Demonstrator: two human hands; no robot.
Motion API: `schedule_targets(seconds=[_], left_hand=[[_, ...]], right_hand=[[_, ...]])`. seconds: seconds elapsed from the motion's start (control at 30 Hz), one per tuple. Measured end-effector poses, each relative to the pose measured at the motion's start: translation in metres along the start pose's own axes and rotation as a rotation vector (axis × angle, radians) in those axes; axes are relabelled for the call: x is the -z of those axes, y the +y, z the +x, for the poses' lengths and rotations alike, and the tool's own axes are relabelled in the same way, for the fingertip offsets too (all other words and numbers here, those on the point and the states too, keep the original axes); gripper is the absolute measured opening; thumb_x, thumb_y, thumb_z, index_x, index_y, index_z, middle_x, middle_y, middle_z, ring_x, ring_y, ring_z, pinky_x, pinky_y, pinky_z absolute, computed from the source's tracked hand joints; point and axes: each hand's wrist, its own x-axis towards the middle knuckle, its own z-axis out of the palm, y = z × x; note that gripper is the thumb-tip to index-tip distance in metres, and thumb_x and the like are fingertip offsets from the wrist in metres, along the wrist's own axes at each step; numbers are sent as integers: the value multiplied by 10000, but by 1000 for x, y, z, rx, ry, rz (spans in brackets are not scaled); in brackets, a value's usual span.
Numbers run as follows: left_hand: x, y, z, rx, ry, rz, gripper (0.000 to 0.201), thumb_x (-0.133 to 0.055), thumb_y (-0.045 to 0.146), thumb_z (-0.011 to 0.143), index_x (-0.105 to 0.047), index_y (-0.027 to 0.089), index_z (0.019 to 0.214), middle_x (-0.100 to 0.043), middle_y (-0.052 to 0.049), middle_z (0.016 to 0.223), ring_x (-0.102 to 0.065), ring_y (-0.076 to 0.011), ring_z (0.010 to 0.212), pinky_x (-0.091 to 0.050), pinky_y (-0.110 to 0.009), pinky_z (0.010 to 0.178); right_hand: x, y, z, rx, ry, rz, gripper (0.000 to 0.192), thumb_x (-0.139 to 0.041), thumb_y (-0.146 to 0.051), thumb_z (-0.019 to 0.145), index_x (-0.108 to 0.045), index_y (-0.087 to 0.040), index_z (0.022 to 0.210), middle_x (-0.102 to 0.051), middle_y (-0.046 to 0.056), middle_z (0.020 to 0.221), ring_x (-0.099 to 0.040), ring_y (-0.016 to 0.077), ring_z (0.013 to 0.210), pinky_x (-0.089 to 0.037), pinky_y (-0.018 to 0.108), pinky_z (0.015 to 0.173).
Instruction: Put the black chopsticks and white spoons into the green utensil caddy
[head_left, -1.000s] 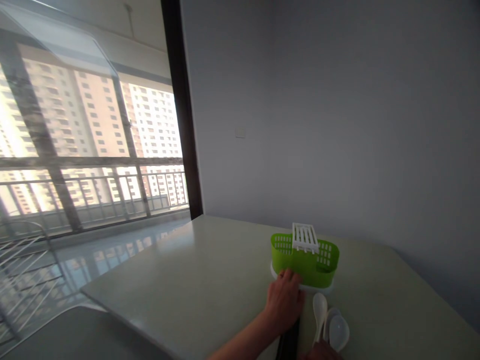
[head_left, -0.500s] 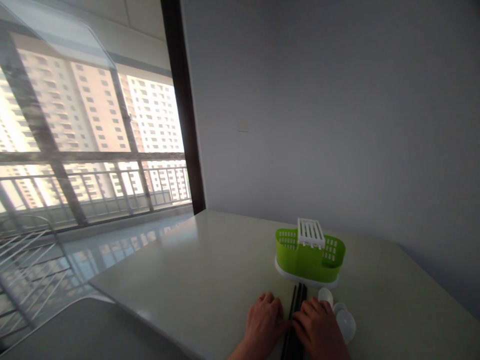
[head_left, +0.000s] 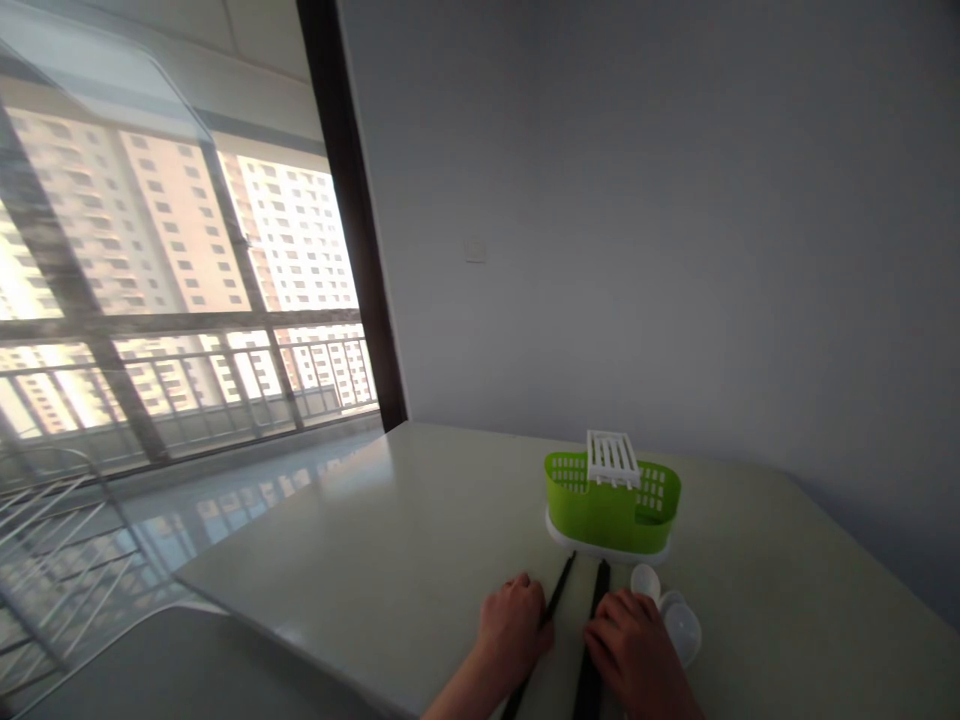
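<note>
My left hand (head_left: pixel 514 627) is closed round a thin black chopstick (head_left: pixel 561 588), which slants across the tabletop. My right hand (head_left: pixel 630 640) lies a little to the right, its fingers curled over a bundle of black chopsticks (head_left: pixel 589 690); how many are in it I cannot tell. Right beside that hand are several white spoons (head_left: pixel 682 632), bowls showing and handles hidden. Just beyond the chopsticks stands a green slotted utensil holder (head_left: pixel 606 520) on a white base, with a white slatted rack (head_left: pixel 613 457) on top.
The pale table (head_left: pixel 390 540) runs back to a grey wall (head_left: pixel 637 250) with a switch plate (head_left: pixel 475 251). At the lower left is a grey chair (head_left: pixel 180 665), with a metal wire rack (head_left: pixel 67 560) behind it near the windows.
My left hand has drawn one chopstick leftward, away from the bundle, and a gap has opened between my hands. My right hand stays on the bundle. The view has shifted slightly.
</note>
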Motion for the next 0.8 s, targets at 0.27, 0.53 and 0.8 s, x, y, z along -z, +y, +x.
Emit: schedule_targets(seconds=[0.27,0.53,0.8], left_hand=[[15,-15,12,112,-27,171,390,-284,14,762,-622,102,937,-649,-170,913,-630,-258,877,-495,-362,704],[26,-32,14,84,12,52,295,-400,71,685,-622,153,861,-674,-118,911,-639,-224,868,-475,-296,724],[67,-26,7,-113,111,-710,182,-454,204,719,-613,161,798,-582,28,620,-587,-103,517,-428,-186,486]], right_hand=[[-3,-1,2,70,61,-38,134,-492,-195,815,-562,-240,710,-582,-22,753,-461,175,801,-299,370,772],[-1,-4,5,97,159,-28,141,-492,-158,803,-559,-232,704,-583,-20,711,-460,166,769,-297,353,764],[8,-9,7,198,275,30,112,-544,-152,766,-576,-237,832,-608,-33,707,-494,155,739,-307,326,760]])
